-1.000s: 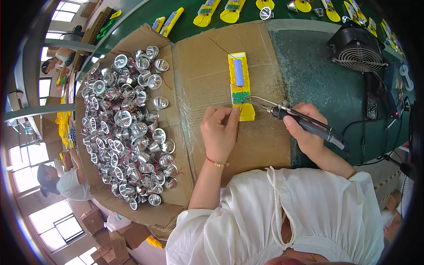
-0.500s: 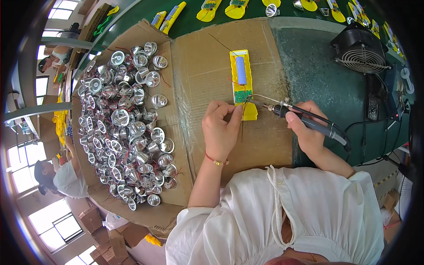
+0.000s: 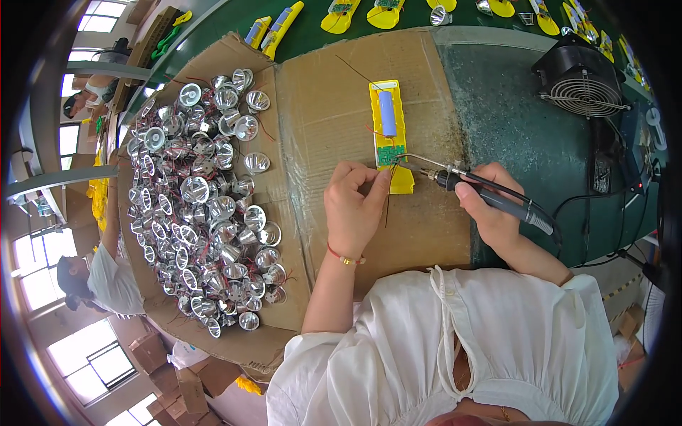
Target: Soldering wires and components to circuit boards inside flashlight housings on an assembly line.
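Observation:
On the cardboard lies a yellow plastic housing (image 3: 402, 183) with a blue cylindrical battery (image 3: 387, 113) and a small green circuit board (image 3: 388, 153). My left hand (image 3: 353, 202) pinches thin dark wires (image 3: 388, 207) at the board's lower edge. From the right, my right hand (image 3: 494, 213) grips a soldering iron (image 3: 497, 199) with a grey handle. Its tip and a thin curved metal tube reach the board beside my left fingertips. The exact contact point is too small to make out.
A cardboard tray (image 3: 280, 213) on the left holds many silvery reflector cups (image 3: 194, 189) with wires. A black fan (image 3: 582, 78) stands at the back right. More yellow housings (image 3: 341, 15) line the far green surface. A co-worker (image 3: 106, 284) is at far left.
The soldering iron has shifted slightly left, and the wires' loose ends have swung a little. Yellow housings along the far edge have moved slightly right. The co-worker at left has moved an arm.

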